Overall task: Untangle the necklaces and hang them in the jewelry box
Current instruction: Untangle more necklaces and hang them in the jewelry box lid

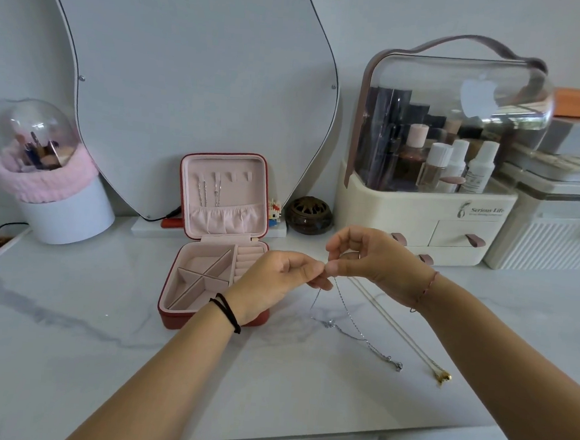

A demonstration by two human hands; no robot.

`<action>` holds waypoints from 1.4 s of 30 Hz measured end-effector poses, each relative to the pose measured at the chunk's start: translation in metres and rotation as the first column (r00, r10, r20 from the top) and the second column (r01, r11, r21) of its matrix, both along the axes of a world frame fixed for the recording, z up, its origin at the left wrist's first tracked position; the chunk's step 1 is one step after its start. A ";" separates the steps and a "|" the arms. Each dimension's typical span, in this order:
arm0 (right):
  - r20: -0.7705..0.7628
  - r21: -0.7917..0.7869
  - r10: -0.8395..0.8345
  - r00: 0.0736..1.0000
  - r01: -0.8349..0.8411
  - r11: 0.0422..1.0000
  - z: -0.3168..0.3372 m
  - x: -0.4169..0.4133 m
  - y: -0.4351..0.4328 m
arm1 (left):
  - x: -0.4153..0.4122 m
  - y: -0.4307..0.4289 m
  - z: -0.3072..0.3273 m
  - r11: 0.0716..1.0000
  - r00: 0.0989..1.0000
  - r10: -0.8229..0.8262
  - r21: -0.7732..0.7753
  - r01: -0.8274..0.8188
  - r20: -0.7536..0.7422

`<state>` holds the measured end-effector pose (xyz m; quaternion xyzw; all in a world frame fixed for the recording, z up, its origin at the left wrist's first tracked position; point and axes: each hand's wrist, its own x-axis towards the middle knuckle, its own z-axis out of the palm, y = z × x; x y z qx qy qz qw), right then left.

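A red jewelry box [174,280] with pink lining stands open on the marble counter, its lid upright. Two silver necklaces [209,193] hang from hooks inside the lid. My left hand [274,280] and my right hand [371,260] meet just right of the box, both pinching the top of a silver chain necklace [344,309]. The chain droops from my fingers to the counter, and its clasp end lies at the lower right. A gold necklace [420,352] with a small pendant lies stretched out on the counter, under and to the right of my right hand.
A curved mirror [189,75] leans on the wall behind the box. A cosmetics organizer [426,208] with a clear lid stands at the back right, a white brush holder [66,211] with a dome at the back left. A brown lidded pot [310,216] sits beside the box lid.
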<state>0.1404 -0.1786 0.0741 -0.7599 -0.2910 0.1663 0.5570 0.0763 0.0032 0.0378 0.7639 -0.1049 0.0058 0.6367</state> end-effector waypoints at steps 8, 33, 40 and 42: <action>-0.045 0.012 0.070 0.997 -0.069 0.998 0.003 0.000 0.000 | 0.001 0.002 -0.001 0.998 1.000 0.017 -0.064 -0.018 -0.023; -0.167 0.348 0.137 0.976 -0.071 0.935 0.105 0.024 0.131 | 0.012 0.122 0.128 0.929 0.928 0.360 -0.135 -0.346 0.100; 0.090 0.179 -0.335 0.938 0.315 0.932 0.047 0.052 0.179 | 0.053 0.133 0.076 0.728 0.725 0.682 -0.186 -0.660 0.097; 0.171 0.155 -0.442 0.881 0.419 0.895 0.034 0.058 0.186 | 0.066 0.134 0.060 0.658 0.641 0.752 -0.151 -0.737 0.154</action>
